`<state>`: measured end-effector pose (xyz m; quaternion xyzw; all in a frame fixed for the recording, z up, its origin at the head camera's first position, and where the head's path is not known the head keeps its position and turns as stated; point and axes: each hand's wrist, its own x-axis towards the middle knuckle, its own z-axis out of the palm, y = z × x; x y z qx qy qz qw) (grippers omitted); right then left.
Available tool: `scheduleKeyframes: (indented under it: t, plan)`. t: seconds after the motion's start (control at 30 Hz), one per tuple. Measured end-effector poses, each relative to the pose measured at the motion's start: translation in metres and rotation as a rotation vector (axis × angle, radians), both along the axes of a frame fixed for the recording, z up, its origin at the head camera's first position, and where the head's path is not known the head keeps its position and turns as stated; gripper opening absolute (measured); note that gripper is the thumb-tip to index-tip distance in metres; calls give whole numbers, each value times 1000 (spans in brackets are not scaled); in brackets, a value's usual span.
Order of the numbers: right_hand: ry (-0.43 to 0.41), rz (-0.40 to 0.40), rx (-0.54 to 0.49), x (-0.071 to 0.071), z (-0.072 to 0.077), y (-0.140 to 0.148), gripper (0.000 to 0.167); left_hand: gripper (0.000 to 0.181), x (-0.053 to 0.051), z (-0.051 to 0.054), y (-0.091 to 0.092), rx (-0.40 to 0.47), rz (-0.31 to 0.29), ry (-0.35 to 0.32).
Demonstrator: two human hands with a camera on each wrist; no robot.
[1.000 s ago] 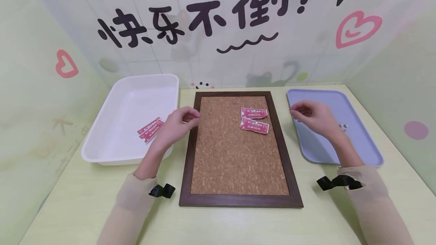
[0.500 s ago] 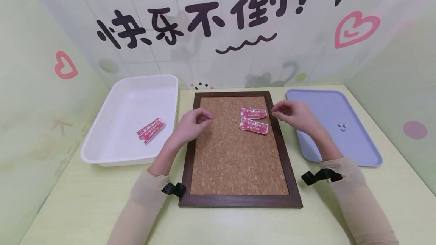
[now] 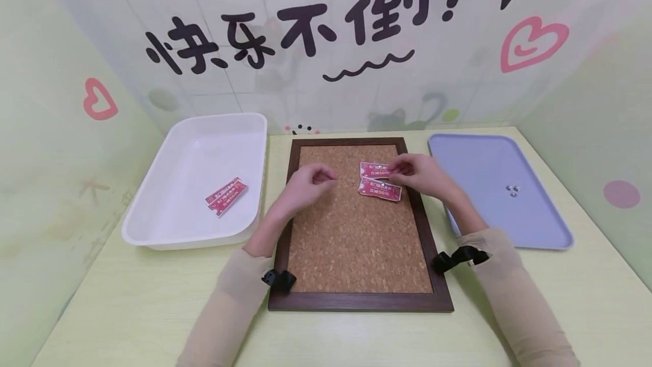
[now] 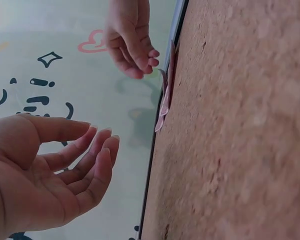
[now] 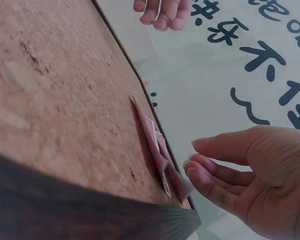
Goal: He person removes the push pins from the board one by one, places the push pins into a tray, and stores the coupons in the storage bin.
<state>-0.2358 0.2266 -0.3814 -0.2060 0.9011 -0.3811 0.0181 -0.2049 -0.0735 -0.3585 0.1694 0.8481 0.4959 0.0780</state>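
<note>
Above the cork board, two bare hands hang with a gap between them. The left hand is over the left part of the cork, and its fingers are loosely bent. The right hand is by the right side of the brown frame. Its thumb and fingers are bent too, with a small space between the tips. From the head view, its fingertips cover the right end of the top red ticket, but the right wrist view shows them just above it.

The bottom red ticket lies just under the top one, near the upper right of the cork. Each has a tiny shiny dot on it, and both bend up a bit.

To the left, more red tickets overlap on the floor of a white tub. To the right, a few small shiny bits sit close together on a blue tray. Tub, board and tray all rest on a pale counter.
</note>
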Motion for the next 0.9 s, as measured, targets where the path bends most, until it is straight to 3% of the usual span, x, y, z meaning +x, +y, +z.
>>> scheduleKeyframes:
  t: [0.27,0.57,0.9]
  plan:
    - [-94,3,65,-6,-2,-13,12,15,-7,-7,15,-35,-14,-13]
    - [-87,9,154,-8,-7,-13,8,18,-18,-8,28,-82,8,-97]
    - [-84,2,168,-9,-10,-13,7,20,-34,-19,42,-43,-12,-204]
